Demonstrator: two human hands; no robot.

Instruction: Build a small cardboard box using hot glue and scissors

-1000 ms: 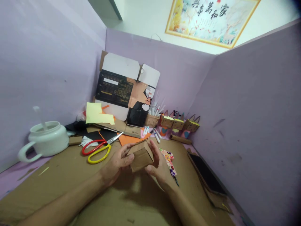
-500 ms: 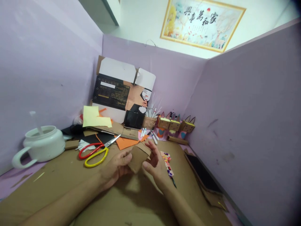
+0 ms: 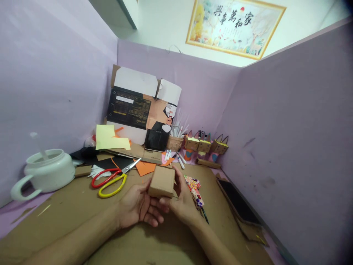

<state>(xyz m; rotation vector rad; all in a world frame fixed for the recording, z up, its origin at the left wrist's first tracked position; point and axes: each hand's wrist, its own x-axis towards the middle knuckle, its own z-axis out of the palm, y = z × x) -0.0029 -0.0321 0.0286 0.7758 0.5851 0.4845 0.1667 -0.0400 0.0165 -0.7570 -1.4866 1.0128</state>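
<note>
A small brown cardboard box (image 3: pixel 162 182) is held up over the cardboard-covered table (image 3: pixel 68 217) in front of me. My right hand (image 3: pixel 180 202) grips it from the right, with the thumb under its lower edge and fingers behind it. My left hand (image 3: pixel 139 209) lies palm up beneath and to the left of the box, fingers loosely spread, supporting it from below. A flat side of the box faces me.
Red and yellow scissors (image 3: pixel 110 179) lie left of the hands. A patterned paper strip (image 3: pixel 195 187) lies to the right. A white pot (image 3: pixel 45 173) stands at the far left. Coloured papers, a printed carton (image 3: pixel 138 106), markers and small cardboard figures (image 3: pixel 205 145) crowd the back. Purple walls enclose the table.
The box has been turned so a flat face points at me. My left hand went from pinching its side to lying open under it. The right hand kept its hold.
</note>
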